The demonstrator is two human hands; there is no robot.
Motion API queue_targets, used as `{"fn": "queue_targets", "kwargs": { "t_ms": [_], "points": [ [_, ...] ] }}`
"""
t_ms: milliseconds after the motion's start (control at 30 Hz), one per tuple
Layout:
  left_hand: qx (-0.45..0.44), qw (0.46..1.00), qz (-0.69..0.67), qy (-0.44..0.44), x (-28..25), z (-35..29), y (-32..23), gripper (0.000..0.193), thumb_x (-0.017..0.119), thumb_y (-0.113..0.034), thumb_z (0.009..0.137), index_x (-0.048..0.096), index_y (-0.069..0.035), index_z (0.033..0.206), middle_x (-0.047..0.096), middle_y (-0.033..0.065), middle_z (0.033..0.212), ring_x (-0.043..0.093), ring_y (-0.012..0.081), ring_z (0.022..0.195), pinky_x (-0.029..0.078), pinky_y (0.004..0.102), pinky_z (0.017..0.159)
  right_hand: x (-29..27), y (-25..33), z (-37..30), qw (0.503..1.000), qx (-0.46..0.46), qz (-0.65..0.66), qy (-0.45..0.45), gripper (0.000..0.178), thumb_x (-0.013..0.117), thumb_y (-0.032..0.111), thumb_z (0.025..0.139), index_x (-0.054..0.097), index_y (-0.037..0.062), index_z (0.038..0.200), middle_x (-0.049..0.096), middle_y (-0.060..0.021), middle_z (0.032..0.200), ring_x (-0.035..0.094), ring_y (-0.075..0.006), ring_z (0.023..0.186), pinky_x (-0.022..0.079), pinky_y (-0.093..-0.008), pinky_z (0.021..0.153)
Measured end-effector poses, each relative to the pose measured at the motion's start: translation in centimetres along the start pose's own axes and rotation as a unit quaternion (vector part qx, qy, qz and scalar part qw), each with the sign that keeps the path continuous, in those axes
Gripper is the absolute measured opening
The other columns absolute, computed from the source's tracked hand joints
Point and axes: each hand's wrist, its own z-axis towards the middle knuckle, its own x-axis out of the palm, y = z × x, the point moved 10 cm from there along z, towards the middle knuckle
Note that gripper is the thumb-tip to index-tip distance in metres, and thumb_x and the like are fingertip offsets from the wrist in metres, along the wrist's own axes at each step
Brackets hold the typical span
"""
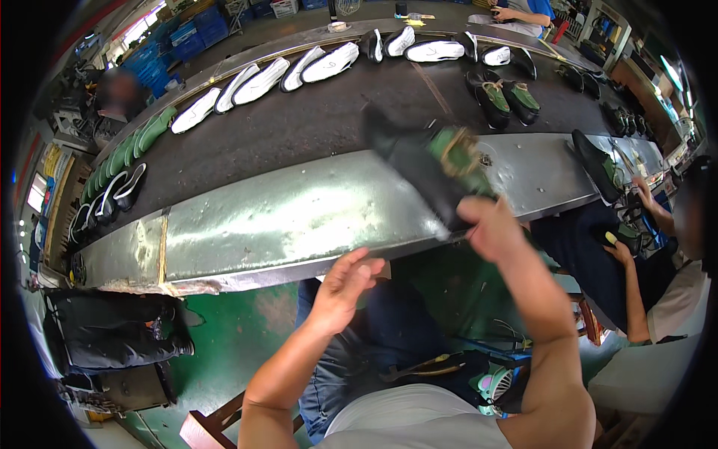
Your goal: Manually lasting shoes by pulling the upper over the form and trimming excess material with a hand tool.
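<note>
Grasping the shoe over the counter's near edge, the right hand could use the empty left hand's support.

Green-black shoes on dark bench

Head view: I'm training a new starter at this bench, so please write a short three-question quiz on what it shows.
1. Which of the wearer's hands holds the blurred black-and-green shoe?
2. True or false: the wearer's left hand is gripping a second shoe.
3. The upright pair of black-and-green shoes at upper right stands on:
A) the green floor
B) the dark work surface
C) the silver metal strip

Key:
1. The right hand.
2. False; it is empty.
3. B
</note>
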Motion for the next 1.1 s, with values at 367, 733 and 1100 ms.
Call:
{"fn": "queue_targets", "kwargs": {
  "t_ms": [367, 733, 1100],
  "points": [
    [0.042, 0.99, 0.13, -0.022, -5.2, 14.1, -7.6, 0.033, 0.058, -0.019, 0.101, 0.057, 0.0, 0.128, 0.069, 0.0139, 0.113, 0.065, 0.0221, 0.105, 0.054, 0.0371, 0.089, -13.9, 7.9, 26.5, 0.949, -0.056, -0.288, -0.112, 0.043, 0.072, 0.04, 0.081, 0.07, 0.0036, 0.105, 0.071, -0.0079, 0.09, 0.068, -0.0209, 0.084, 0.054, -0.0353, 0.074],
    [0.063, 0.749, 0.655, -0.076, -4.5, 31.5, -7.5, 0.052, 0.056, -0.04, 0.098, 0.059, 0.003, 0.128, 0.06, 0.0231, 0.131, 0.059, 0.0365, 0.12, 0.045, 0.0408, 0.104, -15.8, 9.1, 29.0, 0.668, -0.182, -0.679, -0.244, 0.079, 0.061, 0.067, 0.086, 0.054, -0.0008, 0.126, 0.068, -0.0268, 0.109, 0.065, -0.0405, 0.107, 0.052, -0.0475, 0.091],
    [0.199, 0.754, 0.62, -0.09, -1.3, 51.5, -11.3, 0.06, 0.062, -0.048, 0.093, 0.056, -0.01, 0.139, 0.032, 0.0265, 0.155, 0.04, 0.0388, 0.14, 0.035, 0.0412, 0.114, -14.4, 9.3, 25.7, 0.697, -0.238, -0.627, -0.254, 0.063, 0.07, 0.038, 0.088, 0.053, -0.0052, 0.131, 0.067, -0.0268, 0.087, 0.067, -0.0414, 0.085, 0.052, -0.0442, 0.078]
  ]
}}
